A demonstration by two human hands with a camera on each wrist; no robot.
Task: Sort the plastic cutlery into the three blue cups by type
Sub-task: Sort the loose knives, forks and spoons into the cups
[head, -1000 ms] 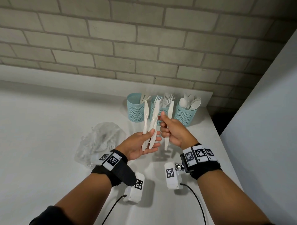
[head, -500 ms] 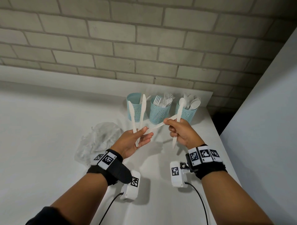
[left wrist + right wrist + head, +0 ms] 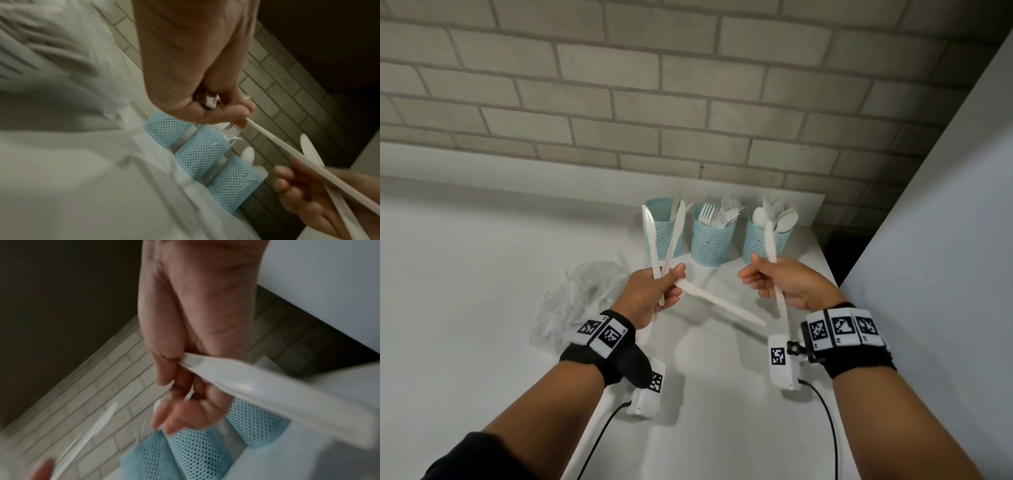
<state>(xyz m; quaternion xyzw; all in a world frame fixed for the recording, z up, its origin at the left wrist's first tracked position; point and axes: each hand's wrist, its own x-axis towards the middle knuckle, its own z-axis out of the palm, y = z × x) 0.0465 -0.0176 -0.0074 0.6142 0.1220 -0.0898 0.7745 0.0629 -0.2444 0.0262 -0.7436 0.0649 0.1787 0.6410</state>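
Observation:
Three blue mesh cups stand at the back of the white table: the left cup [image 3: 662, 236] holds knives, the middle cup [image 3: 709, 245] forks, the right cup [image 3: 756, 245] spoons. My left hand [image 3: 664, 291] grips two white plastic knives [image 3: 650, 236] upright in front of the left cup. It also holds a third white piece [image 3: 722, 306] that slants down to the right. My right hand [image 3: 767, 279] pinches one white knife [image 3: 770, 241] upright in front of the spoon cup. The wrist views are blurred; the cups [image 3: 201, 152] show beyond the left hand's fingers.
A crumpled clear plastic bag [image 3: 582, 298] lies on the table left of my left hand. A brick wall rises behind the cups, and a white panel [image 3: 945, 222] closes off the right side past the table edge.
My hands have drawn apart. The slanted piece that bridged both hands is now held by the left hand alone, its free end swung down. The right hand moved right with its knife.

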